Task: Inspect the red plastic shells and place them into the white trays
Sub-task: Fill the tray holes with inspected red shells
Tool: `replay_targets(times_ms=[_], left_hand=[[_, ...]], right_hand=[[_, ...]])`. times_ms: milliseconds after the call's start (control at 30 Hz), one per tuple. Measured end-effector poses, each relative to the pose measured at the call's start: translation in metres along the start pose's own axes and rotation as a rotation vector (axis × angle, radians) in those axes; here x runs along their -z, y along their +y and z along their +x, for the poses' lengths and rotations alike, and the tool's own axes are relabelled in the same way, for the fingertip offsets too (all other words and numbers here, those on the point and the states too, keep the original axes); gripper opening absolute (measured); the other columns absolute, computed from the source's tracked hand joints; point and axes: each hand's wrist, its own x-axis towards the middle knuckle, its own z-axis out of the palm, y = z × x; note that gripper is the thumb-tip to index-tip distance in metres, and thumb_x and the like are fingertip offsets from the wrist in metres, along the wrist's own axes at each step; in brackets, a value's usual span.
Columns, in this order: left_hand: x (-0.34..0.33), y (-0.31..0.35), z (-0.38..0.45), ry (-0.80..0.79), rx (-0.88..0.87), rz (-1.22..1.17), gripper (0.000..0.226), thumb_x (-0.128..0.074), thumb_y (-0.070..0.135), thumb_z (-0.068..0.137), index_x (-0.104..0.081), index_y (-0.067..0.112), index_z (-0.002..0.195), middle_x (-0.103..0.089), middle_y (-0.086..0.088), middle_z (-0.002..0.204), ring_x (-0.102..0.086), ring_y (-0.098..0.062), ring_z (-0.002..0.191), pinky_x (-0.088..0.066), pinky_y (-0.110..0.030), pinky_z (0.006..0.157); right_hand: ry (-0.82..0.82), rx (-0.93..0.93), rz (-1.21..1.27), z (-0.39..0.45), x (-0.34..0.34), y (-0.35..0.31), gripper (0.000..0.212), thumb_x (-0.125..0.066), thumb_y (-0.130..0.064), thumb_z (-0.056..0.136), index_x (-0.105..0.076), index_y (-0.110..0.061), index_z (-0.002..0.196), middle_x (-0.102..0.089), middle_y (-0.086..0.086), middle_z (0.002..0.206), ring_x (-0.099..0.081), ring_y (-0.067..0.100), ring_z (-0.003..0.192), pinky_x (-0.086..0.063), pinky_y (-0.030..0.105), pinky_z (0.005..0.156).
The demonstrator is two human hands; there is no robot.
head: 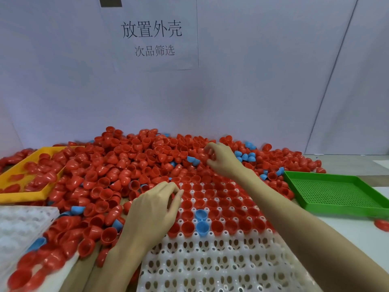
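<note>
Red plastic shells (117, 165) heaped across the middle of the frame, from the yellow tray (25, 194) at left to the green perforated tray (336, 192) at right. More red shells seated open side up in the upper rows of the white tray (210, 262) at lower centre, lower rows bare. Two blue shells (201, 222) sitting among those seated red ones; other blue shells scattered through the heap.

Right hand (221, 159) reaching to the far side of the heap, upper centre right, fingers (210, 149) curled down into the red shells and closed round at least one; exact count hidden by the fingers.

Left hand (155, 207) at the left edge of the white tray, fingers bent, fingertips (179, 191) drawn together against the thumb at a red shell in the tray's upper left corner; cannot tell whether pinching it or only touching.

Second white tray (19, 228) at lower left, partly overrun by red shells. Paper sign (151, 36) with printed characters on the pale wall (273, 81) above.
</note>
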Motion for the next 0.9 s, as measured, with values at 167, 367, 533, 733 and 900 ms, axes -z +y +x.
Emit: replay_targets(times_ms=[167,367,533,733,900], left_hand=[[-0.002,0.012,0.002,0.014,0.146,-0.307,0.007,-0.067,0.041,0.097,-0.065,0.038,0.102,-0.062,0.016,0.089,-0.065,-0.010,0.082,-0.053,-0.019,0.067],[-0.008,0.040,-0.002,-0.128,0.313,-0.874,0.045,-0.075,0.049,0.085,-0.057,0.035,0.124,-0.070,0.022,0.112,-0.076,-0.008,0.098,-0.059,-0.016,0.079],[-0.010,0.040,0.000,-0.164,0.559,-1.144,0.035,-0.064,0.034,0.100,-0.058,0.026,0.134,-0.078,-0.006,0.114,-0.077,-0.024,0.102,-0.062,-0.030,0.087],[-0.009,0.022,0.009,-0.188,0.738,-1.531,0.039,-0.068,0.023,0.098,-0.064,0.002,0.130,-0.073,-0.027,0.119,-0.075,-0.035,0.107,-0.061,-0.028,0.083],[-0.013,0.014,0.008,-0.218,0.791,-1.543,0.044,-0.069,0.042,0.096,-0.077,0.002,0.115,-0.073,-0.014,0.091,-0.069,-0.019,0.076,-0.059,-0.025,0.066]], right_hand=[[-0.104,-0.051,0.537,-0.068,0.042,-0.027,0.028,-0.076,-0.040,0.094,-0.070,-0.025,0.117,-0.077,-0.003,0.097,-0.075,0.012,0.083,-0.063,0.029,0.082],[-0.321,0.064,0.644,-0.129,0.050,-0.060,0.022,-0.075,-0.026,0.096,-0.072,-0.023,0.117,-0.078,0.001,0.097,-0.077,0.016,0.086,-0.063,0.030,0.079],[-0.146,0.008,0.425,-0.119,0.049,-0.060,0.016,-0.070,-0.028,0.097,-0.073,-0.023,0.111,-0.076,-0.003,0.089,-0.073,0.009,0.075,-0.063,0.028,0.071],[0.005,-0.077,0.448,-0.069,0.049,-0.043,0.042,-0.074,-0.033,0.097,-0.062,-0.024,0.136,-0.073,-0.001,0.111,-0.076,0.015,0.084,-0.065,0.030,0.078],[0.000,-0.275,0.675,-0.048,0.045,-0.032,0.078,-0.069,-0.010,0.100,-0.025,-0.018,0.163,-0.053,0.015,0.150,-0.075,0.019,0.106,-0.061,0.039,0.096]])
